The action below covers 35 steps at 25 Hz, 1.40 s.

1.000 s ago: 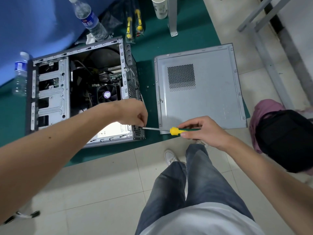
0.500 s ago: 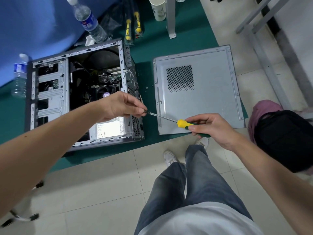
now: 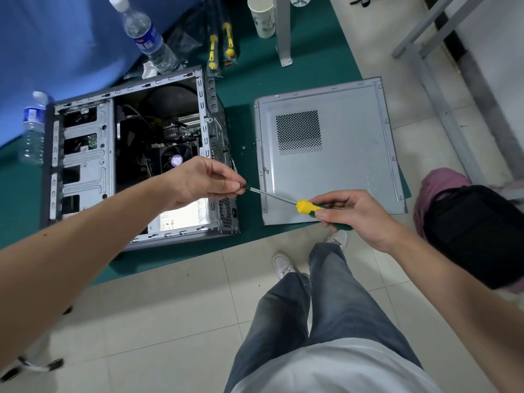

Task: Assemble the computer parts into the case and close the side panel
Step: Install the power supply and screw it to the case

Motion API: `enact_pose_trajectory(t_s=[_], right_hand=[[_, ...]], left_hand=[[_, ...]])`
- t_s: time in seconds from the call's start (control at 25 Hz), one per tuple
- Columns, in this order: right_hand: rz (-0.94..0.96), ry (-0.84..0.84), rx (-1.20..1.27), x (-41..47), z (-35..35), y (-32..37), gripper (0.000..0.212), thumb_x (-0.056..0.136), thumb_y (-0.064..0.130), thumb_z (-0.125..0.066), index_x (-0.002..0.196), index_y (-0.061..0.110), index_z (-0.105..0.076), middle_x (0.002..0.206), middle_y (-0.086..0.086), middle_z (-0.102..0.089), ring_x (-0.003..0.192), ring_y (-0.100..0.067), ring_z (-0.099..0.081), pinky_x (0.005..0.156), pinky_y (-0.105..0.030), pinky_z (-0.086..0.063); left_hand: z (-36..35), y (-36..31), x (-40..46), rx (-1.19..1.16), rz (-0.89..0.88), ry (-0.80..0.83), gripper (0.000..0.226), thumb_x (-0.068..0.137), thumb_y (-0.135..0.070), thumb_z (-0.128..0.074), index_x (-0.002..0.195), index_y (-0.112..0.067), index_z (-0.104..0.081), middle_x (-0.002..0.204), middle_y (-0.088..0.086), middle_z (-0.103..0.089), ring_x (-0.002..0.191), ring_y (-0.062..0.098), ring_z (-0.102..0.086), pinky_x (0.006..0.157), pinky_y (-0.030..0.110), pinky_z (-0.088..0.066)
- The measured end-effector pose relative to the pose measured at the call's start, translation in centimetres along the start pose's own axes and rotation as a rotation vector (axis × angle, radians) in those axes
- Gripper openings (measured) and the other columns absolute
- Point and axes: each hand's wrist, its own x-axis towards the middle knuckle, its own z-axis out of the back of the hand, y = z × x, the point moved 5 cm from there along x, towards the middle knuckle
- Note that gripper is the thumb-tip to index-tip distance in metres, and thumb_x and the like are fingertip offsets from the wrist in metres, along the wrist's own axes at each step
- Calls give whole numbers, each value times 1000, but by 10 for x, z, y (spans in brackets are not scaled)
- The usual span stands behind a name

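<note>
Green mat (image 3: pixel 283 80); labels unreadable. Left hand (image 3: pixel 198 182) pinches screwdriver (image 3: pixel 283 200) tip; right hand (image 3: pixel 354 214) grips handle.

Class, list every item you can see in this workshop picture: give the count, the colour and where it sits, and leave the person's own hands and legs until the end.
computer case: 1, grey, open, on the green mat at left
side panel: 1, grey, flat on the mat right of the case
green mat: 1, green, under case and panel
water bottles: 2, clear with blue labels, behind and left of the case
paper cup: 1, white, top centre
packaged screwdrivers: 2, yellow handles, behind the case
black bag: 1, on pink cloth, far right
screwdriver: 1, yellow and green handle
left hand: pinches a small part at the screwdriver tip
right hand: grips the handle
legs: grey jeans, white shoes
</note>
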Motion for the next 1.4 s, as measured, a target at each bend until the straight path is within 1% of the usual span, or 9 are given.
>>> enact_pose_trajectory(t_s=[0.28, 0.52, 0.68, 0.76, 0.92, 1.04, 1.12, 1.24, 1.4], right_hand=[[4, 8, -18, -3, 2, -1, 22, 80, 8, -75, 99, 18, -78, 84, -10, -73, 68, -15, -64, 58, -24, -51], [17, 12, 32, -8, 6, -3, 33, 68, 23, -78, 100, 17, -77, 87, -12, -73, 67, -15, -63, 56, -23, -50], [28, 7, 45, -10, 9, -4, 33, 68, 24, -79, 100, 18, -77, 91, -14, -74, 67, -15, -64, 55, -23, -50], [35, 4, 27, -11, 11, -3, 31, 70, 22, -78, 100, 18, -77, 89, -12, -74, 67, -14, -64, 55, -22, -50], [44, 1, -14, -13, 15, -1, 21, 82, 8, -74, 99, 20, -78, 90, -14, -74, 68, -15, -64, 56, -23, -50], [72, -16, -94, -17, 17, 5, 21, 82, 10, -76, 95, 27, -79, 89, -11, -74, 70, -15, -65, 57, -22, -51], [130, -40, -220, -18, 19, 12, 24, 79, 14, -80, 94, 33, -78, 92, 2, -76, 79, -10, -69, 65, -20, -52], [189, -58, -343, -14, 17, 17, 26, 77, 15, -82, 94, 34, -77, 96, 11, -75, 90, -12, -71, 82, -22, -55], [190, -33, -328, -11, 14, 16, 27, 77, 14, -82, 97, 32, -77, 95, 10, -75, 90, -14, -71, 85, -23, -55]], left_hand=[[-8, -4, -4, 12, -46, -42, 16, 71, -6, -74, 84, -14, -80, 93, 14, -75, 88, 20, -73, 75, 19, -56], [-13, -9, -5, -2, -77, -57, 16, 71, -9, -75, 85, -15, -80, 94, 14, -75, 88, 21, -73, 77, 21, -57], [-21, -10, -7, -16, -83, -53, 16, 70, -9, -75, 86, -12, -79, 95, 14, -75, 87, 20, -72, 79, 24, -58], [-22, -11, -9, -32, -84, -67, 17, 70, -10, -75, 86, -12, -79, 94, 13, -75, 87, 20, -72, 82, 26, -59], [-27, -14, -12, -24, -93, -82, 15, 70, -9, -76, 85, -12, -79, 93, 13, -75, 85, 19, -73, 77, 22, -58], [-29, -18, -13, 138, -109, -139, 12, 75, -9, -77, 86, -16, -78, 89, 8, -76, 85, 16, -73, 77, 20, -56], [-30, -19, -12, 361, -105, -168, 11, 80, -13, -78, 85, -22, -78, 84, -2, -77, 83, 11, -73, 78, 20, -55], [-37, -24, -10, 696, -85, -120, 8, 82, -19, -79, 84, -27, -76, 78, -11, -75, 75, 4, -72, 77, 23, -55], [-37, -38, -5, 899, -52, -24, 11, 81, -21, -79, 82, -30, -72, 76, -15, -74, 72, -3, -69, 78, 23, -54]])
